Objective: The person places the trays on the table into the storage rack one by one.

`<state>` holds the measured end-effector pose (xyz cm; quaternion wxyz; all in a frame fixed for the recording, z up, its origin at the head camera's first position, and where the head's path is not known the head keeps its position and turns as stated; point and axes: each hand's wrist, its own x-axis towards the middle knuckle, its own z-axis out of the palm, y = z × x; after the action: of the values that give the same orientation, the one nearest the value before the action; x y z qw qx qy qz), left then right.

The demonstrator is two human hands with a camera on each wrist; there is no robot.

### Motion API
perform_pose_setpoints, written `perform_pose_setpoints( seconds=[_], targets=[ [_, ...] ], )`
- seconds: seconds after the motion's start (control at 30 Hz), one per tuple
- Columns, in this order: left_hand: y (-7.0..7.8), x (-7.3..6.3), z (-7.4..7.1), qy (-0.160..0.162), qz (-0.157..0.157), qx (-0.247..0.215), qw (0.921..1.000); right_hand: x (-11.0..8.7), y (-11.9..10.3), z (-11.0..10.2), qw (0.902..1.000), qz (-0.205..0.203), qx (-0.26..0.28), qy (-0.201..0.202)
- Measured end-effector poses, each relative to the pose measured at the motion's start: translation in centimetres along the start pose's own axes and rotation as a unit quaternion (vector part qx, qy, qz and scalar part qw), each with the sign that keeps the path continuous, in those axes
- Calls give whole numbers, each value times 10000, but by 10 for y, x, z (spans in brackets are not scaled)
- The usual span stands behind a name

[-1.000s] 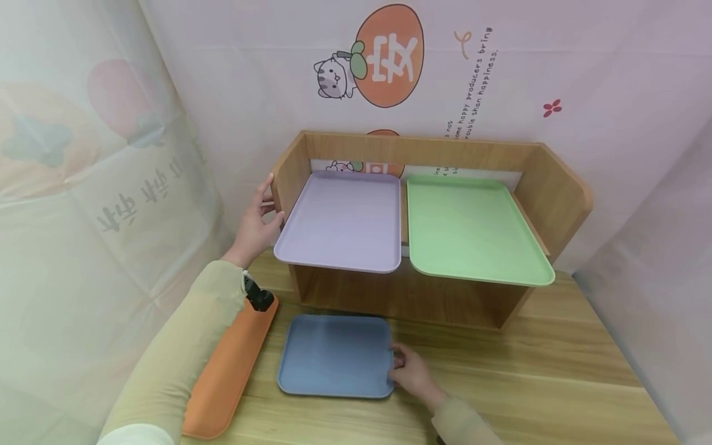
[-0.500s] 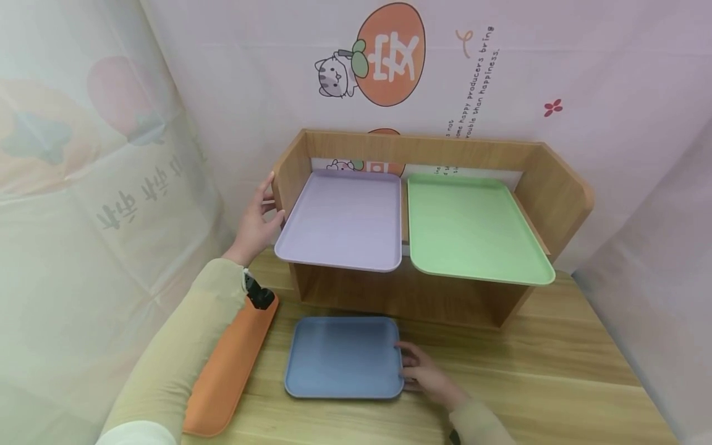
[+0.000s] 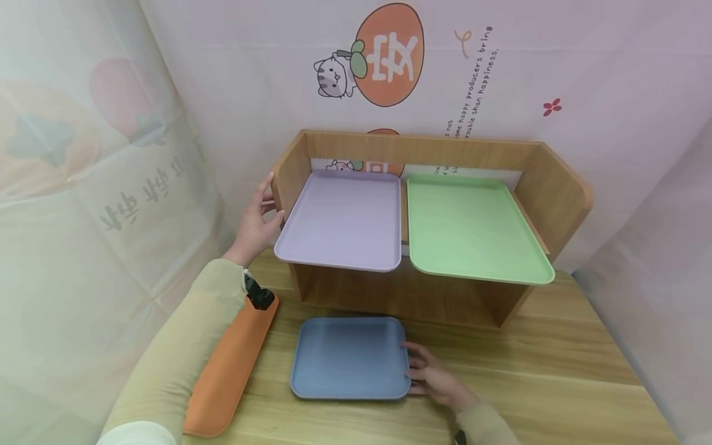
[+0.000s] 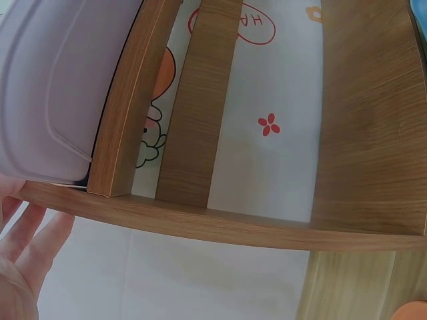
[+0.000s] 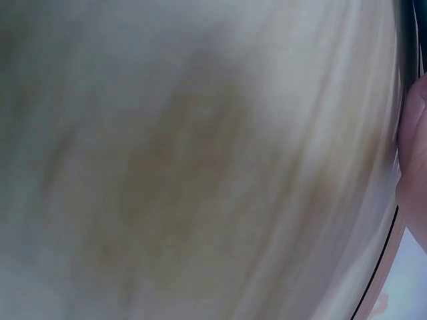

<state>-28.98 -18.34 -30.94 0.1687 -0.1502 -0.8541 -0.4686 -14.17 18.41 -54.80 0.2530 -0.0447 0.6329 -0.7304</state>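
My left hand (image 3: 257, 225) grips the left side panel of a two-tier wooden shelf (image 3: 562, 198). In the left wrist view its fingers (image 4: 45, 250) lie along the outer face of that panel. A lavender tray (image 3: 347, 216) and a light green tray (image 3: 473, 225) sit side by side on the upper tier, front ends jutting out. Low over the table in front of the shelf is a blue tray (image 3: 350, 358); my right hand (image 3: 436, 377) holds it by the right rim. The right wrist view is mostly blurred, with part of that hand (image 5: 415, 160) at the right edge.
An orange tray (image 3: 230, 371) lies on the wooden table (image 3: 567, 377) at the left, partly covered by my left forearm (image 3: 178, 346). Printed cloth (image 3: 250, 80) hangs behind the shelf and along both sides.
My right hand has shifted the blue tray to the right, away from the orange tray. The left hand stays on the shelf's side panel.
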Motion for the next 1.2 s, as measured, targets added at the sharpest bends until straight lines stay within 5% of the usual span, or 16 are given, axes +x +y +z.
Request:
perform_pose_setpoints(
  seconds=[0.47, 0.7, 0.97, 1.2],
  targets=[
    [-2, 1, 0, 27, 116, -42, 9999, -13, -1, -18, 9987, -289, 385, 141],
    [-2, 1, 0, 22, 96, -47, 9999, -13, -1, -23, 9933, -336, 399, 1033],
    [-3, 1, 0, 0, 22, 38, 10000, -4, 0, -16, 9714, -314, 370, 2326],
    [-2, 1, 0, -23, -88, 67, 9999, 0, -1, -13, 9656, -471, 529, 2502]
  ],
)
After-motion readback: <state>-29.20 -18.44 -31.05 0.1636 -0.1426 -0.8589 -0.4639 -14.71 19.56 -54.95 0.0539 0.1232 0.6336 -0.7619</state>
